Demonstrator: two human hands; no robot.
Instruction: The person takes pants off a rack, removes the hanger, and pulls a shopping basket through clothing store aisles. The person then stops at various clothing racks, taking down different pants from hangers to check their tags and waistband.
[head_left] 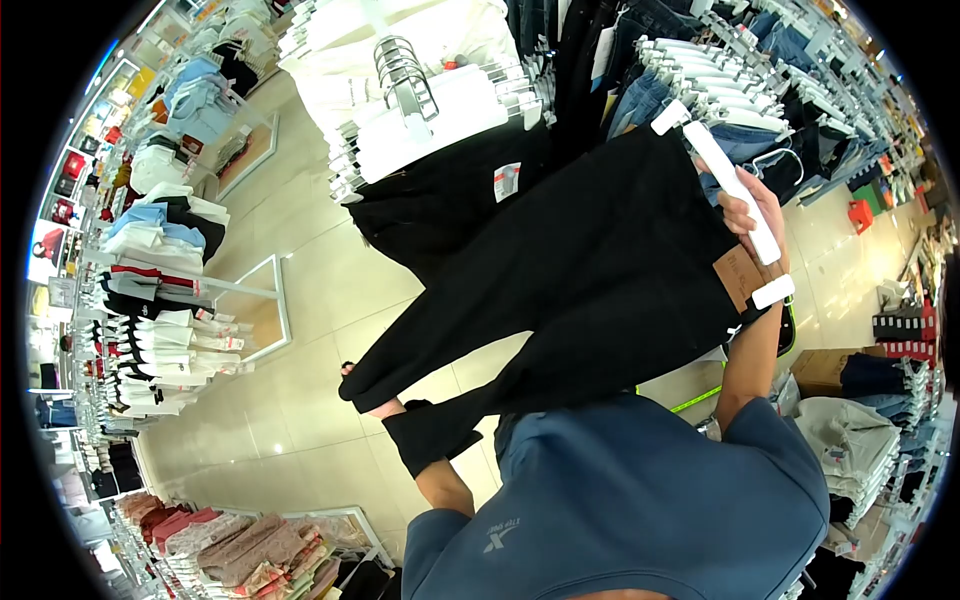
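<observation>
A pair of black trousers [600,240] is stretched across the middle of the view, waist at the upper right and legs toward the lower left. The waistband hangs from a white clip hanger [728,180], and a brown label [738,278] shows near the waist. My right hand [757,212] is closed round the hanger's bar. At the lower end, my left hand [385,408] grips one trouser leg near its hem. The cloth covers most of that hand, with a fingertip showing at the edge. The other leg's cuff drapes over my left forearm.
Ahead stands a rack of white and black trousers [440,220] on white hangers, one black pair bearing a tag [507,181]. Jeans [640,100] hang at the upper right. Shirt racks [160,330] line the left, folded clothes [845,445] the right. A pale tiled floor [340,290] lies between.
</observation>
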